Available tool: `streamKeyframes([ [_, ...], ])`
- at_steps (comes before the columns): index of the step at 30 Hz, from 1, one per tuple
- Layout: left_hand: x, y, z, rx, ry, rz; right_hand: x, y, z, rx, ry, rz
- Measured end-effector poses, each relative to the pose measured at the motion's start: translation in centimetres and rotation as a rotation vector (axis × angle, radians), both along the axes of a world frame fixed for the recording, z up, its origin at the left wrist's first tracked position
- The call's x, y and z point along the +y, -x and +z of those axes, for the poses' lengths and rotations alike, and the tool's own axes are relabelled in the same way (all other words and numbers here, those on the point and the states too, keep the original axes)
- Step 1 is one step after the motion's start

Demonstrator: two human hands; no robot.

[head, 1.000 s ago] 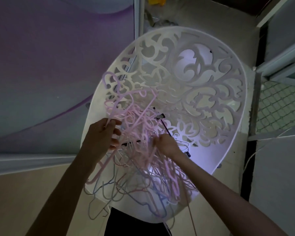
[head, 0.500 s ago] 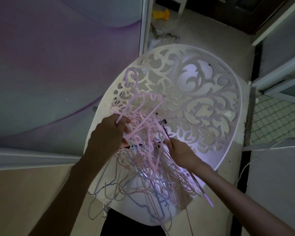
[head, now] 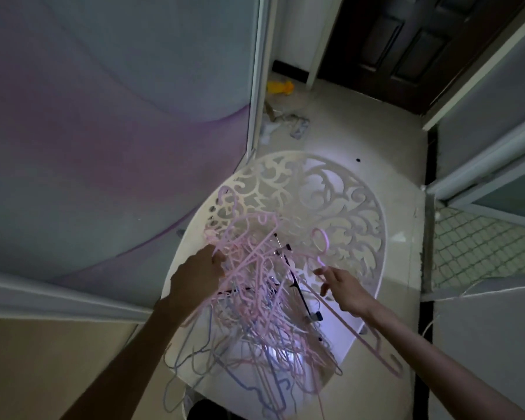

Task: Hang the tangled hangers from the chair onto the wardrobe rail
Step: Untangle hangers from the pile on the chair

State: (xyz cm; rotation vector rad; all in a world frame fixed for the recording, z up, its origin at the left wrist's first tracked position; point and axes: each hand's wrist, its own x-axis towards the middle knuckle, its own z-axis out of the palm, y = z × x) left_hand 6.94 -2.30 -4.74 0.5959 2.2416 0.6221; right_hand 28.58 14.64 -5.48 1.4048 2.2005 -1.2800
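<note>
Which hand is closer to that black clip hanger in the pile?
Right. The right hand hovers open just right of the black clip hanger; the left hand grips pink hangers across the pile.

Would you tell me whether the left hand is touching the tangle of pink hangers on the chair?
Touching. The head view shows the left hand gripping the tangled hangers, its fingertips curled around pink strands at the bundle's left edge, above the white chair.

1. Two bare arms come up from the bottom of the view.
2. The left hand (head: 196, 277) wears no glove or ring.
3. The right hand (head: 344, 288) is bare too.
4. No sleeves show.
</note>
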Motion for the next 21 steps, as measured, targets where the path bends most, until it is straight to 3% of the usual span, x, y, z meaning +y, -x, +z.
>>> streamKeyframes([
  [3, 0.1, -1.1, 0.7, 0.041, 0.019, -0.031, 0.0, -0.3, -0.4, -0.034, -0.098, 0.001],
  [6, 0.6, -2.7, 0.5, -0.048, -0.017, 0.011, 0.4, -0.9, -1.6, 0.033, 0.115, -0.311],
  [8, 0.8, -3.0, 0.4, -0.147, -0.060, 0.111, 0.6, -1.5, -1.7, 0.072, 0.188, -0.383],
  [12, 0.5, -1.8, -0.3, -0.126, -0.040, 0.167, 0.1, -2.8, -1.1, -0.062, -0.221, 0.043],
  [14, 0.3, -1.2, -0.8, -0.133, -0.051, 0.166, -0.3, -3.0, -1.0, -0.107, -0.311, 0.231],
  [16, 0.1, -1.2, -1.3, -0.026, -0.003, 0.048, -0.4, -2.7, -1.3, -0.122, -0.379, 0.323],
  [19, -0.2, -1.6, -0.9, 0.367, 0.102, -0.192, -0.2, -2.3, -1.5, -0.060, -0.450, 0.287],
  [21, -0.2, -1.7, -0.2, 0.524, 0.062, -0.274, -0.1, -2.1, -1.7, -0.059, -0.425, 0.232],
])
